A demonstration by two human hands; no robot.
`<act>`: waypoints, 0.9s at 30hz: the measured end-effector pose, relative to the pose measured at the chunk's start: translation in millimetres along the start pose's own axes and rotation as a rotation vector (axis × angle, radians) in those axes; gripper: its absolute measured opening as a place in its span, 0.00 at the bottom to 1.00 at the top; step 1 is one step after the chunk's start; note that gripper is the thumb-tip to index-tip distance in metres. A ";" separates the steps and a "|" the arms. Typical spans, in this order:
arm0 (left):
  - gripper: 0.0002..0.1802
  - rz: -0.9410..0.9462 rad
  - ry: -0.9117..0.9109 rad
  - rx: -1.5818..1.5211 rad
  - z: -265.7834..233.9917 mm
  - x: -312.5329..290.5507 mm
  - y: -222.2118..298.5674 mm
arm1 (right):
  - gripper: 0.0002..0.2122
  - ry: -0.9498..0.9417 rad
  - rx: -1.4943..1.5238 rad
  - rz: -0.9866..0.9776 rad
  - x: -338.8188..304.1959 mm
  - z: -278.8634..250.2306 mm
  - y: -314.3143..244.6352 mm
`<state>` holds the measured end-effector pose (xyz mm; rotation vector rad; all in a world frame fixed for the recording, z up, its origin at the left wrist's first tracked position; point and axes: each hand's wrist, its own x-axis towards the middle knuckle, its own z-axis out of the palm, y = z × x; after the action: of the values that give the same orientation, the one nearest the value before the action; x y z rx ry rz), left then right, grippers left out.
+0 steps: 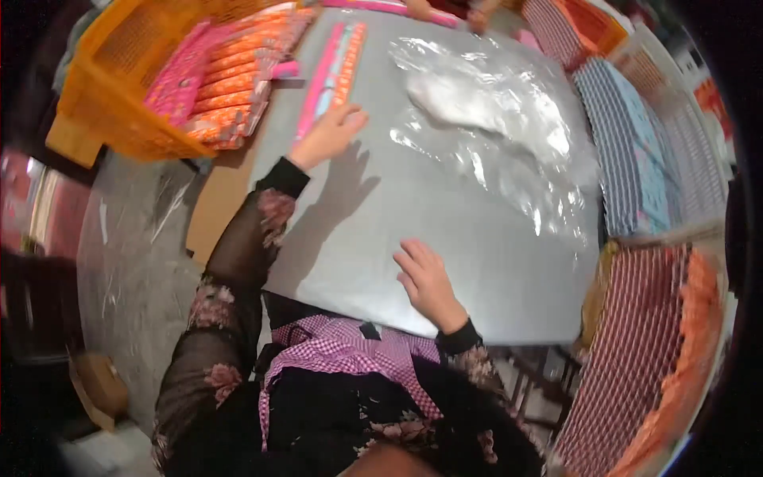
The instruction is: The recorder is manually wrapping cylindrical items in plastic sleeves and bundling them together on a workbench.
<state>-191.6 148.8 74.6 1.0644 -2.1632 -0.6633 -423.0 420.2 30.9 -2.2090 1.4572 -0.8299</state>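
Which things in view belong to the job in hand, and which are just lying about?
Seemingly part of the job:
pink, blue and orange strips, nearest the left hand
clear plastic on the table
orange and pink rolls in the basket

Probably just lying about:
cardboard box on the floor

pink, pale-blue and orange-patterned strips [335,70], grey tabletop [401,207], pink-and-white checked apron [338,350], black floral sleeves [222,310]
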 end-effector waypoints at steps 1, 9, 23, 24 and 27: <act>0.23 -0.234 -0.164 -0.328 -12.0 -11.5 61.0 | 0.17 0.028 0.004 -0.004 -5.1 -0.9 2.9; 0.21 -0.130 -0.360 -0.390 -24.2 -143.3 108.9 | 0.13 0.141 0.044 -0.044 -5.9 -18.8 7.9; 0.13 -0.211 0.062 -0.278 31.2 -253.8 65.3 | 0.19 0.178 -0.531 0.437 31.8 -52.9 105.5; 0.13 -0.276 0.072 -0.342 30.3 -255.4 64.7 | 0.19 0.179 -0.518 0.330 28.9 -40.0 86.1; 0.13 -0.262 0.064 -0.303 33.3 -249.4 75.5 | 0.19 0.186 -0.472 0.209 4.6 -18.7 45.1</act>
<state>-135.3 400.4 24.2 1.1924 -1.8116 -1.0251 -465.4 398.2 19.7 -2.2834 2.1156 -0.6878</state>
